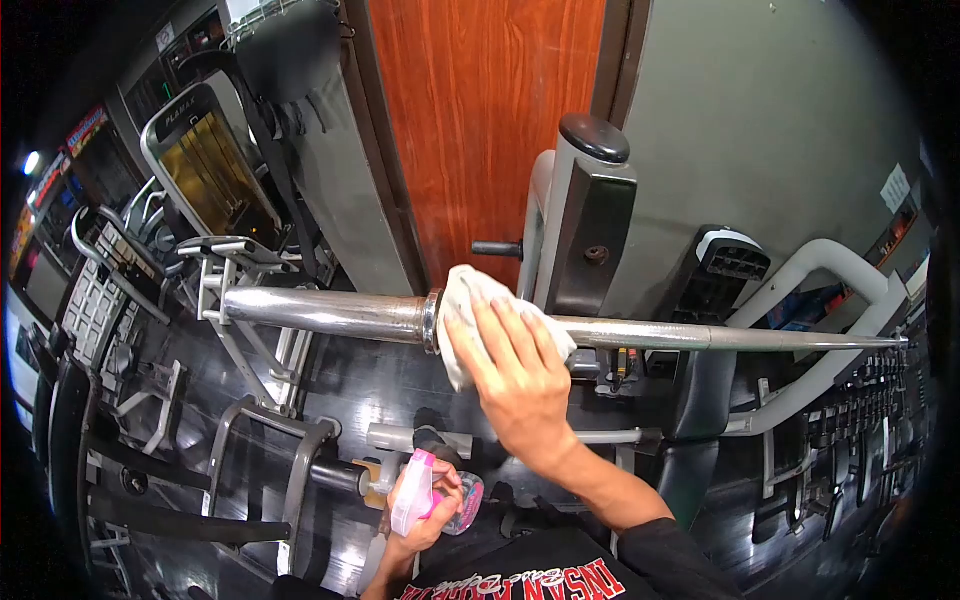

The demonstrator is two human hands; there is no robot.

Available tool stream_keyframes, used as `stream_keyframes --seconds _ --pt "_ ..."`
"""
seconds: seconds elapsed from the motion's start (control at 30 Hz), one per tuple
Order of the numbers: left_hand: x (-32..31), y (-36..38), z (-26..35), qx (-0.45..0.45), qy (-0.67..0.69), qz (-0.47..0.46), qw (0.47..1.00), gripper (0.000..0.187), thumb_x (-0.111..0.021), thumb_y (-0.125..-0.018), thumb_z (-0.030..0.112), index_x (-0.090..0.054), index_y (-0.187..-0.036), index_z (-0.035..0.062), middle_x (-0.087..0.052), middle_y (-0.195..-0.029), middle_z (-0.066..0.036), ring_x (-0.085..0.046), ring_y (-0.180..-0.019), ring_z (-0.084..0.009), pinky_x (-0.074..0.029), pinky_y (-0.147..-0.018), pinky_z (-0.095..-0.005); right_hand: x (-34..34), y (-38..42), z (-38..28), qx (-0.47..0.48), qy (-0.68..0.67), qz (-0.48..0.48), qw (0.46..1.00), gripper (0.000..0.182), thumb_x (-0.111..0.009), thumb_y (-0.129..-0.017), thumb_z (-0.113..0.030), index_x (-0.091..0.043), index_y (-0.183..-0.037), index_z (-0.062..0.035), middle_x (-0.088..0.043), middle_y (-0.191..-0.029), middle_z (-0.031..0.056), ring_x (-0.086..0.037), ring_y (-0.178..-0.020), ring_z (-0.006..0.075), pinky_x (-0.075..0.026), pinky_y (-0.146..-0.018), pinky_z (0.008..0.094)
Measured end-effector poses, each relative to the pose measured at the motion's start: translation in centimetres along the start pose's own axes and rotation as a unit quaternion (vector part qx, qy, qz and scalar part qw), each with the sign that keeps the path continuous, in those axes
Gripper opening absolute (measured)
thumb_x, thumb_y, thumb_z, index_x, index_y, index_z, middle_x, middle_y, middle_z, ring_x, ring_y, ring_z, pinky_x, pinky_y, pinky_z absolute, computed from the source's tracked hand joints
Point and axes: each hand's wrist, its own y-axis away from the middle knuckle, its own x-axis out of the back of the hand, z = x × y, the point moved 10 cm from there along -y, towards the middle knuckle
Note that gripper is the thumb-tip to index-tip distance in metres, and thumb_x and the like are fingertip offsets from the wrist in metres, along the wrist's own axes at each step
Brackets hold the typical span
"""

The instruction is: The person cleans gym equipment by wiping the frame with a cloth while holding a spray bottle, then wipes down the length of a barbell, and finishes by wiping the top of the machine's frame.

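Observation:
A long metal barbell [330, 314] runs across the view, its thick sleeve and collar on the left and its thinner shaft on the right. Just right of the collar, my right hand [520, 385] presses a white cloth [463, 290] over the shaft, fingers bent across the top. The cloth hides the bar beneath it. Lower down, close to my body, my left hand [430, 515] is wrapped around a spray bottle [466, 505] with a pink and white trigger head. The bottle has clear sides and is partly covered by my fingers.
Behind the bar stands a grey machine post [590, 220] with a black cap, in front of a reddish wooden door [490, 120]. Weight machines [205, 165] stand at left. A curved grey frame [830, 260] and a dumbbell rack [850, 425] are at right.

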Motion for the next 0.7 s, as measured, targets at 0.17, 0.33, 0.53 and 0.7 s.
stream_keyframes --seconds 0.17,0.33,0.53,0.7 --pt "-0.4 0.0 1.1 -0.023 -0.018 0.001 1.0 0.042 -0.067 -0.084 0.004 -0.045 -0.119 -0.0021 -0.054 -0.097 -0.016 -0.059 -0.07 -0.0186 -0.051 -0.064 -0.0299 2.0 2.2 0.8 -0.002 -0.27 -0.077 0.96 0.051 -0.068 -0.064 -0.005 -0.064 -0.114 -0.0118 -0.063 -0.117 0.0125 -0.06 -0.11 0.0263 -0.046 -0.096 0.0394" --pt "-1.0 0.2 1.5 -0.048 -0.046 -0.007 0.998 0.041 -0.067 -0.084 0.006 -0.046 -0.119 -0.0017 -0.055 -0.097 -0.017 -0.059 -0.07 -0.0184 -0.05 -0.063 -0.0301 10.1 4.2 6.8 -0.077 -0.34 0.259 0.901 0.042 -0.074 -0.07 -0.004 -0.062 -0.111 -0.008 -0.059 -0.117 0.0237 -0.06 -0.107 0.0345 -0.052 -0.087 0.0437" --pt "-1.7 0.2 0.7 -0.023 -0.032 -0.025 0.999 0.039 -0.066 -0.084 0.005 -0.046 -0.117 -0.001 -0.056 -0.096 -0.016 -0.059 -0.07 -0.0176 -0.05 -0.063 -0.0298 4.0 -0.1 6.3 -0.048 -0.137 0.023 0.989 0.046 -0.071 -0.063 -0.006 -0.065 -0.108 -0.0109 -0.066 -0.097 0.0087 -0.062 -0.096 0.0251 -0.048 -0.09 0.0388" --pt "-1.6 0.5 0.5 -0.029 -0.048 -0.024 0.998 0.039 -0.065 -0.084 0.004 -0.046 -0.117 -0.0011 -0.056 -0.096 -0.015 -0.06 -0.071 -0.0172 -0.05 -0.064 -0.0291 4.6 0.4 6.6 -0.082 -0.189 0.004 0.979 0.035 -0.071 -0.068 -0.009 -0.066 -0.102 -0.0086 -0.066 -0.09 0.0088 -0.062 -0.086 0.0284 -0.047 -0.079 0.0385"
